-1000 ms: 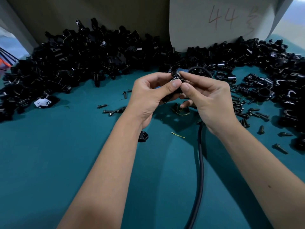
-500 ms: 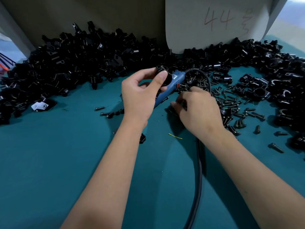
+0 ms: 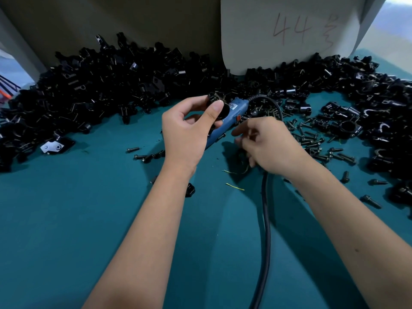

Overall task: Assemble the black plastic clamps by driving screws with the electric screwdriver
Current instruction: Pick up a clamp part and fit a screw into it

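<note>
Right hand [image 3: 270, 144] lifted off teal table [image 3: 66, 219].

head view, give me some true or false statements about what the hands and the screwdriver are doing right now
1. The left hand holds a black clamp between thumb and fingers. True.
2. The right hand grips the blue electric screwdriver. False: the screwdriver lies on the teal table, and the right hand is beside it, not gripping it.
3. Loose screws lie right of the right hand. True.
4. The black cable runs between the two forearms. True.
5. The card at the back reads 77. False: the card reads 44.
</note>
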`<state>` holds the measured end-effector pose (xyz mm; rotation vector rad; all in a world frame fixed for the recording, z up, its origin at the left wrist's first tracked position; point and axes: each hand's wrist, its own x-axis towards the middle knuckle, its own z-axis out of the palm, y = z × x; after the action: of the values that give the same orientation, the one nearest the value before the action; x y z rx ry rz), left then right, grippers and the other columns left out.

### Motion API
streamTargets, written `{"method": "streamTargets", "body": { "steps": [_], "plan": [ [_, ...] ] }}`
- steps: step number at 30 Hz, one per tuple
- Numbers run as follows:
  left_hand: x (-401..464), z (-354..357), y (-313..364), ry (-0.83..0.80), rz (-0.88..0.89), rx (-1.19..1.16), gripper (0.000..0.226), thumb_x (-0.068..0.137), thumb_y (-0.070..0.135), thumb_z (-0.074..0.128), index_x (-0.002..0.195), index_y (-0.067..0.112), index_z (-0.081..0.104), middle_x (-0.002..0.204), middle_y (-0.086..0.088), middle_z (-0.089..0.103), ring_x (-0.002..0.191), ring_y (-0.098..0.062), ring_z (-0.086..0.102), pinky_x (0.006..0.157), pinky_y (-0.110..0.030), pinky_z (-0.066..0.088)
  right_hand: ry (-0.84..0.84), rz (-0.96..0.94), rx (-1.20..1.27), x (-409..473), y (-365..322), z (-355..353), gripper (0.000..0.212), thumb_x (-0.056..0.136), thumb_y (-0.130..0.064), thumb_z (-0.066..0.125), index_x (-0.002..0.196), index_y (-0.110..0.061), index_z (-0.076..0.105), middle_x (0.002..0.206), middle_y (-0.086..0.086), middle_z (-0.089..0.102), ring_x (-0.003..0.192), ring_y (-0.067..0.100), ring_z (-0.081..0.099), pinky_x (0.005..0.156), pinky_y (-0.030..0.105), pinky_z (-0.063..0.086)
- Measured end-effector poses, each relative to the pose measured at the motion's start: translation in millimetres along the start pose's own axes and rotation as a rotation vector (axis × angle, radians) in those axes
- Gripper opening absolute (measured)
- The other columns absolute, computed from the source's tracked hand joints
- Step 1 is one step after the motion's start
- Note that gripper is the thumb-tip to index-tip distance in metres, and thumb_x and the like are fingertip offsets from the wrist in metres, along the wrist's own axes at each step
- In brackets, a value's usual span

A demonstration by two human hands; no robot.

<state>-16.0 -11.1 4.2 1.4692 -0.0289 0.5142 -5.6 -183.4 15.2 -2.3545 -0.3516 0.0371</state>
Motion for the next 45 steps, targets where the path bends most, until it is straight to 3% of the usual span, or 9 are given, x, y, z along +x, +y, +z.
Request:
{"method": "streamTargets", "body": {
  "steps": [3,7,12,15,23,28,36,41,45],
  "plan": [
    [1.2,-0.4,-1.5,-0.016,0.006,0.012,0.009,0.087,0.025,0.083,0.093,0.024,0.078,0.09,0.0,0.079,0.074,-0.027,0.077,0.079,-0.048,0.063,0.131,-0.018,0.243,0.1,9.4,0.6,0.01,0.099,-0.019,0.07,0.102,-0.026,0.077,0.073,-0.002,0.075,0.055,0.011,0.068,0.058,0.022,0.056],
    [1.3,-0.6,-3.6,-0.059,0.035,0.084,0.01,0.087,0.02,0.083,0.094,0.022,0.077,0.089,0.002,0.079,0.07,-0.022,0.077,0.068,-0.031,0.061,0.347,-0.06,0.371,-0.2,16.0,6.8,0.013,0.095,-0.022,0.076,0.089,-0.033,0.079,0.076,-0.008,0.074,0.066,0.008,0.065,0.064,0.025,0.053],
    [0.6,1.7,-6.5,-0.129,0.094,0.251,0.017,0.082,0.022,0.087,0.096,0.021,0.077,0.089,0.001,0.075,0.072,-0.022,0.075,0.071,-0.045,0.063,0.501,-0.13,0.779,-1.5,8.1,3.6,0.009,0.092,-0.01,0.077,0.091,-0.019,0.078,0.077,-0.003,0.076,0.066,0.011,0.068,0.061,0.019,0.052],
    [-0.3,3.6,-6.7,-0.194,0.121,0.316,0.023,0.08,0.024,0.088,0.1,0.015,0.08,0.092,0.004,0.073,0.081,-0.025,0.073,0.074,-0.049,0.061,0.467,-0.172,0.964,-1.9,2.7,3.2,0.008,0.091,-0.004,0.077,0.09,-0.012,0.076,0.078,0.001,0.075,0.069,0.017,0.071,0.064,0.024,0.055],
    [-1.8,4.1,-7.2,-0.233,0.11,0.295,0.029,0.081,0.029,0.087,0.103,0.013,0.08,0.096,0.001,0.074,0.081,-0.028,0.073,0.074,-0.052,0.06,0.46,-0.21,0.895,-2.4,-0.9,8.1,0.005,0.089,-0.003,0.08,0.089,-0.006,0.076,0.076,0.003,0.075,0.067,0.017,0.07,0.063,0.025,0.056],
    [-1.9,3.3,-5.1,-0.211,0.033,0.153,0.022,0.083,0.022,0.086,0.103,0.017,0.077,0.091,-0.004,0.078,0.07,-0.024,0.077,0.069,-0.037,0.061,0.518,-0.17,0.928,-1.9,2.0,10.9,0.006,0.088,-0.005,0.081,0.089,-0.008,0.076,0.079,0.004,0.076,0.069,0.017,0.071,0.065,0.025,0.056],
    [-0.3,0.6,-6.1,-0.235,0.023,0.122,0.025,0.084,0.021,0.085,0.106,0.012,0.078,0.09,-0.003,0.078,0.072,-0.024,0.076,0.073,-0.041,0.063,0.446,-0.226,0.837,-0.9,3.0,8.4,0.01,0.086,-0.006,0.084,0.088,-0.001,0.075,0.078,0.009,0.076,0.065,0.017,0.07,0.062,0.024,0.054],
    [1.3,-1.0,-5.8,-0.328,0.089,0.218,0.02,0.083,0.018,0.085,0.102,0.013,0.08,0.095,-0.001,0.075,0.079,-0.024,0.075,0.069,-0.031,0.06,0.412,-0.269,0.716,-2.7,2.8,5.5,0.009,0.083,-0.005,0.085,0.086,-0.005,0.077,0.078,0.006,0.076,0.065,0.017,0.071,0.064,0.026,0.057],
    [2.1,-3.5,-6.0,-0.332,0.087,0.208,0.018,0.083,0.019,0.085,0.1,0.016,0.081,0.095,-0.002,0.074,0.079,-0.026,0.075,0.072,-0.044,0.063,0.436,-0.248,0.628,-3.9,3.3,5.4,0.013,0.083,-0.019,0.088,0.083,-0.01,0.079,0.073,0.0,0.076,0.061,0.012,0.07,0.059,0.02,0.052]
  ]
}}
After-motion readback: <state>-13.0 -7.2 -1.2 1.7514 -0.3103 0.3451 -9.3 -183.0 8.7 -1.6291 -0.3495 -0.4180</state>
